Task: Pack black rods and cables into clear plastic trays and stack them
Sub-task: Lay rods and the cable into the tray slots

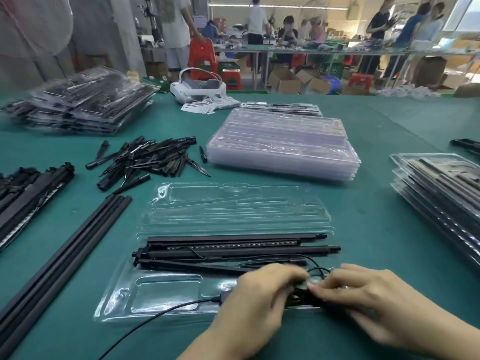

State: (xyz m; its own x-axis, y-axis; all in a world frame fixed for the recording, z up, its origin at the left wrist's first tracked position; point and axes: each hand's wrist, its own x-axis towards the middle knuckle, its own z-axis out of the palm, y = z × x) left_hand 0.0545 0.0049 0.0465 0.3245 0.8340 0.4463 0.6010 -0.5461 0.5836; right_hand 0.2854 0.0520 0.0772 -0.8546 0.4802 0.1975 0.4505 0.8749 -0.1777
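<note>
An open clear plastic tray lies in front of me on the green table, its lid folded back. Several black rods lie across the tray's upper slots. A thin black cable runs from the lower left into the tray's lower right corner, where it loops. My left hand and my right hand meet over that corner, and both pinch the coiled part of the cable. The coil itself is mostly hidden under my fingers.
A stack of empty clear trays sits behind. Packed trays are piled at the far left and at the right. A heap of black spikes and long rods lie left. A white headset stands at the back.
</note>
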